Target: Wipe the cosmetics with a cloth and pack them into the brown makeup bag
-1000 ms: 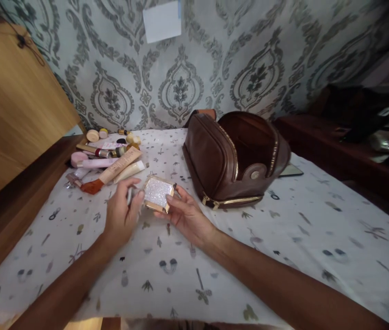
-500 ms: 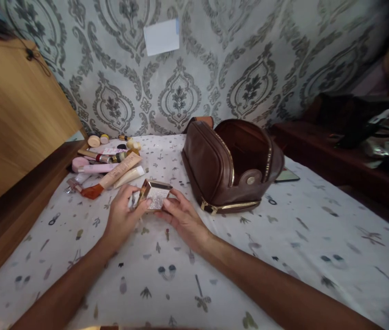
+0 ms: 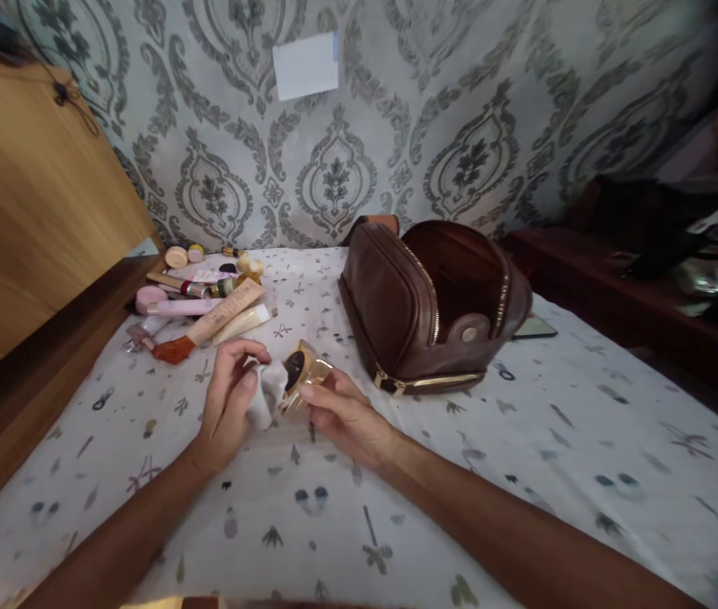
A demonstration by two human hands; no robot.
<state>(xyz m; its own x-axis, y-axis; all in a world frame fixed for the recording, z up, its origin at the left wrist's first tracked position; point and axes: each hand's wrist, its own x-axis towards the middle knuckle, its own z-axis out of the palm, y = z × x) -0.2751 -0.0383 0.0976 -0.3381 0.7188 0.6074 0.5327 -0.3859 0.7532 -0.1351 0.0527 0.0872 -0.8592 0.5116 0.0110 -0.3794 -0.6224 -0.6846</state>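
Observation:
My left hand (image 3: 227, 406) is closed on a crumpled white wipe (image 3: 265, 394), pinched between thumb and fingers. My right hand (image 3: 353, 416) grips a gold cosmetic compact (image 3: 309, 374) with a dark oval on the side turned left; it is slightly blurred. The wipe's edge is right beside the compact, and whether they touch I cannot tell. Close to my right hand stands a brown leather makeup bag (image 3: 377, 313), its zipped top gaping. Beyond my left hand lie a peach tube (image 3: 232, 306), a cream tube (image 3: 241, 325) and a brush with orange bristles (image 3: 173, 350).
More cosmetics, among them a pink round container (image 3: 150, 299), are heaped at the back left beside a wooden panel (image 3: 41, 186). A patterned white cloth (image 3: 308, 541) covers the surface. Behind the bag lies a flat pale-green item (image 3: 536, 326). Dark furniture (image 3: 593, 262) borders the right.
The gold compact has been turned, so its glittery face no longer shows and a dark oval does. The white wipe in my left hand is now plainly visible.

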